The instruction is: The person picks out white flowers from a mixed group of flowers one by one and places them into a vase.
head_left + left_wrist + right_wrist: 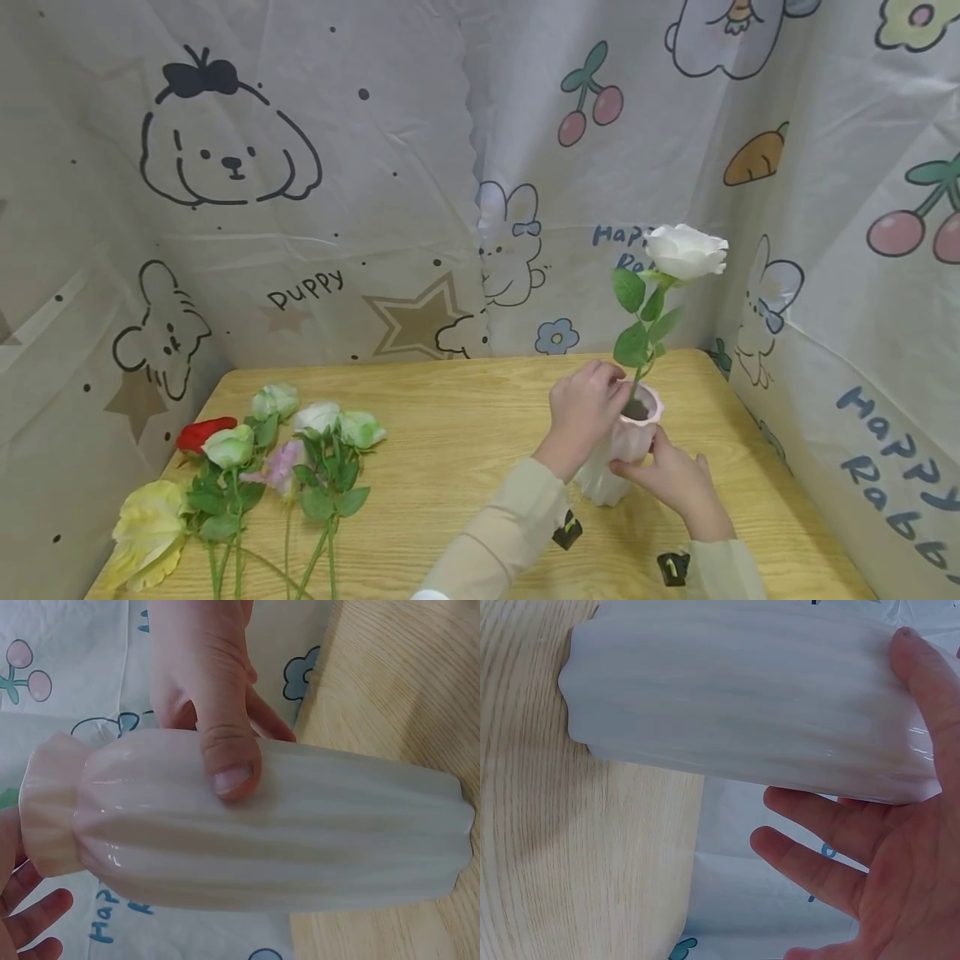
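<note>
A white rose (686, 252) with green leaves stands tall, its stem reaching into the mouth of a pale pinkish-white vase (600, 475). At the rim, my left hand (588, 408) pinches the stem, though its fingertips are partly hidden. The left wrist view shows several loosely bent fingers (37, 922) of that hand beside the vase mouth. My right hand (675, 483) grips the upper body of the fluted vase, thumb across its near side. In the right wrist view, its thumb (922, 675) lies along the vase and other fingers extend below it.
On the left of the wooden table (442, 433) lie several artificial flowers: a yellow one (148, 533), a red one (201, 433), a purple one (281, 467) and pale green-white roses (273, 402). Patterned cloth (360, 167) stands behind and at both sides.
</note>
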The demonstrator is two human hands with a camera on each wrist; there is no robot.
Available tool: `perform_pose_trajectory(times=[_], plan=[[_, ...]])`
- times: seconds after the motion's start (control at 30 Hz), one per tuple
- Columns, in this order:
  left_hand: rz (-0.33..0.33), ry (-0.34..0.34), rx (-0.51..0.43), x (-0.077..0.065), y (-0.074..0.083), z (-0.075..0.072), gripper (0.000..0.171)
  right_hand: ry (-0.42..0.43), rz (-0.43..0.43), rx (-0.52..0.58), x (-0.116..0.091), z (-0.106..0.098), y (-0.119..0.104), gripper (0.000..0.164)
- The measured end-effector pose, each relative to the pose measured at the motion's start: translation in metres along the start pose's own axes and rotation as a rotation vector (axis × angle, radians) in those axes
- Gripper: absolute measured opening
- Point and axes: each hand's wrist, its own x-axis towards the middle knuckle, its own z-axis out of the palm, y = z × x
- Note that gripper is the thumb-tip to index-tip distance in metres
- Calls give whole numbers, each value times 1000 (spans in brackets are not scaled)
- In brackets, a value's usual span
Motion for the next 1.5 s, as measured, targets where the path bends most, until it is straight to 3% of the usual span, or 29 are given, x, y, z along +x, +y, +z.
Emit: perform_pose_trajectory(times=[0.27, 0.5, 0.73, 1.07, 1.5], plan=[[-30, -59, 18, -6, -15, -5, 21, 9, -13, 8, 1, 3, 1, 99], [-17, -23, 57, -9, -36, -8, 18, 0, -1, 15, 0, 2, 0, 98], [-29, -34, 94, -17, -58, -14, 16, -13, -3, 29, 0, 5, 0, 100], [-86, -84, 149, -25, -86, -23, 24, -28, -8, 30, -2, 5, 2, 99], [-140, -55, 178, -36, -117, -36, 28, -61, -2, 27, -1, 3, 1, 100]])
